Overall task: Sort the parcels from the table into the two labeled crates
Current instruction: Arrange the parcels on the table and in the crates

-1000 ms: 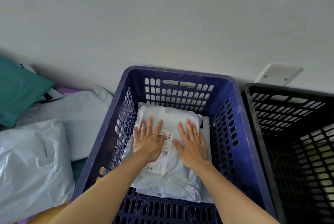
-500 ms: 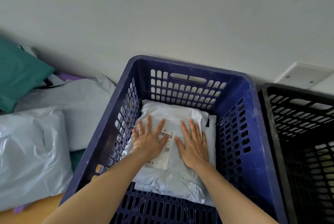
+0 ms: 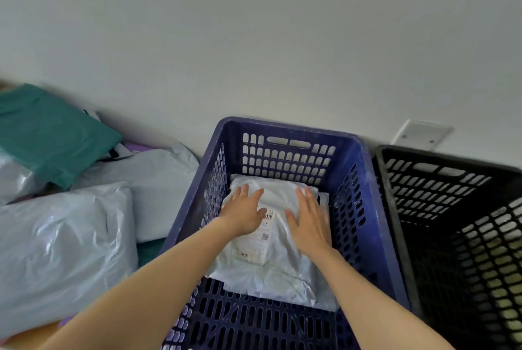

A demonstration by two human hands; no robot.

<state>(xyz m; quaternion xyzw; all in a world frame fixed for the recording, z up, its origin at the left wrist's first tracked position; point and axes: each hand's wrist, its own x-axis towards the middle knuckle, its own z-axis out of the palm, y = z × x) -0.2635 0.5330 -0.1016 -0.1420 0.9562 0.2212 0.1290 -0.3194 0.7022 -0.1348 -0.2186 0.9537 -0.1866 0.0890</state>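
Note:
A pale grey parcel (image 3: 278,270) with a white barcode label lies flat inside the blue crate (image 3: 364,208), on top of another pale parcel. My left hand (image 3: 244,212) rests flat on the parcel's left half, fingers straight and spread. My right hand (image 3: 309,221) lies flat on its right half, fingers straight. The black crate (image 3: 395,208) stands right of the blue one; its visible inside holds nothing.
Several pale grey parcels (image 3: 62,248) and a green one (image 3: 50,135) are piled on the table left of the blue crate. A white wall plate (image 3: 422,135) sits behind the crates. Both crates stand against the wall.
Both hands have slid a little further apart on the parcel, staying flat on it. The camera view has shifted slightly.

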